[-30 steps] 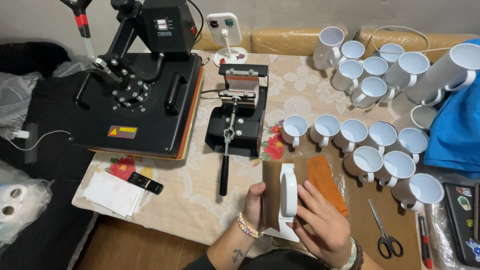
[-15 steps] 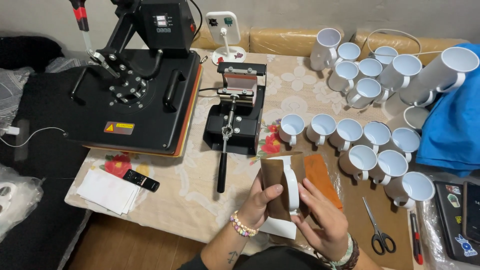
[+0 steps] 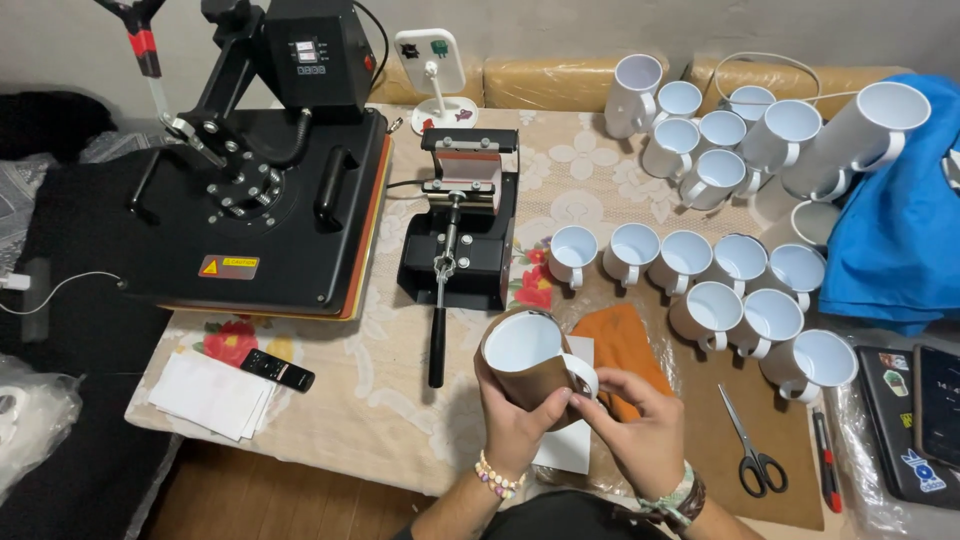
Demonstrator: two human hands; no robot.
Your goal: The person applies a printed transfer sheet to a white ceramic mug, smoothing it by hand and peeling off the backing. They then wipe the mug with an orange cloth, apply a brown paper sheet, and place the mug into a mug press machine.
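Note:
My left hand [image 3: 512, 420] grips a white mug [image 3: 530, 360] wrapped in a brown sheet, its open mouth tilted up toward me. My right hand [image 3: 635, 430] touches the mug's white handle side, fingers pinching at the edge of the brown wrap. Both hands hover over the table's near edge, just in front of an orange cloth [image 3: 622, 345] and a white sheet of paper [image 3: 565, 450]. The black mug press [image 3: 460, 235] with its long lever stands directly behind the mug.
A large black flat heat press [image 3: 260, 200] fills the left. Several white mugs [image 3: 740, 265] cluster at right, beside a blue cloth [image 3: 900, 230]. Scissors [image 3: 750, 450] and a red-handled tool [image 3: 825, 460] lie at right; a remote [image 3: 278, 370] and papers [image 3: 210, 395] lie left.
The wrapped mug has been turned from standing on edge to mouth-up and lifted slightly left. My right hand has shifted onto the handle side.

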